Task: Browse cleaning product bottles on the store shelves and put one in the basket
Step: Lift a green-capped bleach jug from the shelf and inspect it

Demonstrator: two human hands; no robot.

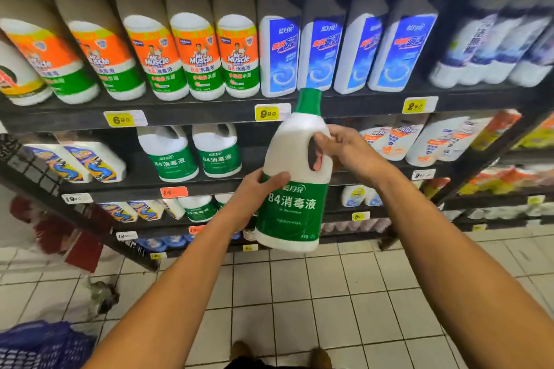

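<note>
Bottle (pixel 292 189): white jug, green cap, green label reading "84", held upright and slightly tilted in front of the shelves (pixel 209 112), clear of them, above the tiled floor (pixel 329 293). Small print on its label too fine to read

Right hand (pixel 347 153): grip closed on the bottle's handle, fingers threaded through the handle hole; fingertips partly hidden behind the plastic

Left hand (pixel 254 192): grip closed on the bottle's lower left side, thumb across the label edge; remaining fingers hidden behind the bottle

Basket (pixel 45 347): blue, bottom left corner, cut off by the frame edge; contents cannot be told

Upper shelf row: orange-and-green "Mr Muscle" bottles (pixel 198 57) at left, blue-labelled bottles (pixel 281 54) at centre, a blurred pale group at far right; all tops lost in shadow

Next row down: two matching green jugs (pixel 192 153), just left of the held bottle

Price tags (pixel 268 113): yellow, "9.90" and "6.90" legible; lower tags blurred

Lower shelves: partly hidden behind the arms and the bottle, stock indistinct

Left edge: red and white shapes, too blurred to identify
</note>
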